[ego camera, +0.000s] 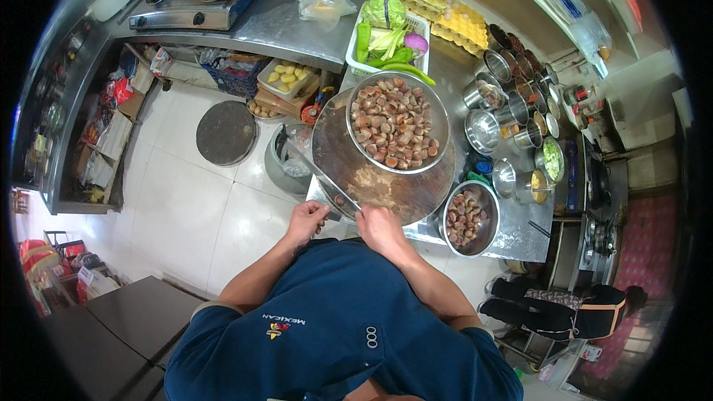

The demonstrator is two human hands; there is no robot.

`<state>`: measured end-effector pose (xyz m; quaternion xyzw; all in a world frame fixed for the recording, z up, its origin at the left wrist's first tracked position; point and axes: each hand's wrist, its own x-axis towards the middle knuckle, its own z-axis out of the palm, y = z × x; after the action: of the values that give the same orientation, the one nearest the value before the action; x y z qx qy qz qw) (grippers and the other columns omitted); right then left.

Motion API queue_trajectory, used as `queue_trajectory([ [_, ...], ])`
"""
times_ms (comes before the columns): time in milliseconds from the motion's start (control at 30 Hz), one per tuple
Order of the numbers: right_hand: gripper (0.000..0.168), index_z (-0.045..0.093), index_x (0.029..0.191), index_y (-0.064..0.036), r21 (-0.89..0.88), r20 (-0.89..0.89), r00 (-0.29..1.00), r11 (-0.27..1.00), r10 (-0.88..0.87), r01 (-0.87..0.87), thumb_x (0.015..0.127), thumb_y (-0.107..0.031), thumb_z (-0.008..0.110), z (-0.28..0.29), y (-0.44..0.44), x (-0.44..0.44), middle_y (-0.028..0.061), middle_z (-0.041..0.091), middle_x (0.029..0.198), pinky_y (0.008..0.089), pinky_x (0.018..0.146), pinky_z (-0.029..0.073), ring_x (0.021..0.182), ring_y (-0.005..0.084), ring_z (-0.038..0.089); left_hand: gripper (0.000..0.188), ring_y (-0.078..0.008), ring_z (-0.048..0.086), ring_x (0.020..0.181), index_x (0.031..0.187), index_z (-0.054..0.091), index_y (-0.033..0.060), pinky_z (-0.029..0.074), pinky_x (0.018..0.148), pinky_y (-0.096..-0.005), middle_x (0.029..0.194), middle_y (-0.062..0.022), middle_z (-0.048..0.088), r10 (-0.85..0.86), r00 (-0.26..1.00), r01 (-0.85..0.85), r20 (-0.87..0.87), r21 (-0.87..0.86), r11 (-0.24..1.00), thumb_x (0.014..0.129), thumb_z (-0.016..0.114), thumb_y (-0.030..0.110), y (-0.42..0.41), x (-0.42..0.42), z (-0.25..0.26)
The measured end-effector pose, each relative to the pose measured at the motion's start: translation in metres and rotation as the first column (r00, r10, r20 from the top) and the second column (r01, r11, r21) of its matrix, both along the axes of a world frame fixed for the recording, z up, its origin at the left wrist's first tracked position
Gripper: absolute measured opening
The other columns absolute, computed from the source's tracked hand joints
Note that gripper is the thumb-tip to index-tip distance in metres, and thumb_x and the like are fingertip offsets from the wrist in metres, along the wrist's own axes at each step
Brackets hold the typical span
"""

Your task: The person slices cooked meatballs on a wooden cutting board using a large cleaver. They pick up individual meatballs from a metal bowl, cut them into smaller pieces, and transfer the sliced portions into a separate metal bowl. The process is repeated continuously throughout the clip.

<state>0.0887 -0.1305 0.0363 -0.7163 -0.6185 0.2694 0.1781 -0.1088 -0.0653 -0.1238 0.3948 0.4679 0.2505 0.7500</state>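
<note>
My right hand point(381, 229) grips the handle of a kitchen knife point(327, 177), whose blade slants up and left over the near left edge of a round wooden chopping block point(367, 184). Just left of the handle, my left hand point(307, 221) has its thumb and fingertips pinched together; whether it holds something small I cannot tell. A large metal bowl point(399, 122) full of brown chestnuts, or similar rounded brown pieces, rests on the far part of the block. Fewer of the same pieces lie in a smaller steel bowl point(469, 219) to the right.
A white basket of vegetables point(356, 61) stands beyond the block, near egg trays point(461, 25). Steel pots and bowls point(483, 131) crowd the counter's right side. On the floor at left are a grey bin point(274, 161) and a dark round board point(226, 132). Another person point(562, 309) is at far right.
</note>
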Motion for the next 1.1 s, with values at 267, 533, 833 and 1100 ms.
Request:
queue_trajectory([
  [267,0.024,0.065,0.092,0.003,-0.049,-0.080,0.993,0.995,-0.087,0.084,0.098,-0.020,0.060,0.009,-0.017,0.009,0.0314,0.067,0.082,0.0588,0.074,0.053,0.081,0.0516,0.066,0.018,-0.0076,0.054,0.055,0.096,0.069,0.0019,0.045,0.047,-0.0247,0.074,-0.0010,0.064,-0.084,0.992,0.086,0.090,-0.014,0.996,0.102,0.068,0.019,0.003,0.025,0.050],
  [533,0.022,0.070,0.100,0.002,0.032,-0.232,0.823,0.841,-0.519,0.540,0.098,-0.019,0.065,0.073,-0.108,0.049,0.0285,0.068,0.081,0.0505,0.068,0.053,0.076,0.0471,0.068,0.016,-0.0069,0.054,0.062,0.094,0.070,0.0033,0.043,0.055,-0.0260,0.070,0.0003,0.063,-0.481,0.876,0.463,-0.046,0.366,0.808,0.098,0.071,0.018,0.011,0.119,0.073],
  [833,0.018,0.066,0.094,0.005,0.377,-0.407,0.426,0.277,-0.808,0.884,0.102,-0.011,0.064,0.103,-0.222,0.086,-0.0009,0.057,0.061,0.0250,0.044,0.040,0.047,0.0054,0.048,0.025,-0.0096,0.054,0.063,0.108,0.069,0.0083,0.041,0.051,-0.0247,0.078,0.0008,0.063,-0.649,0.726,0.687,0.227,-0.194,0.701,0.105,0.064,0.032,-0.046,0.288,0.098],
  [1100,0.016,0.069,0.100,0.006,0.306,-0.440,0.450,0.341,-0.777,0.889,0.098,-0.010,0.067,0.075,-0.213,0.095,0.0071,0.065,0.071,0.0277,0.052,0.045,0.057,0.0108,0.057,0.016,-0.0139,0.059,0.074,0.115,0.062,0.0063,0.045,0.056,-0.0274,0.087,-0.0044,0.063,-0.503,0.821,0.567,0.269,-0.292,0.770,0.103,0.063,0.017,-0.015,0.166,0.086],
])
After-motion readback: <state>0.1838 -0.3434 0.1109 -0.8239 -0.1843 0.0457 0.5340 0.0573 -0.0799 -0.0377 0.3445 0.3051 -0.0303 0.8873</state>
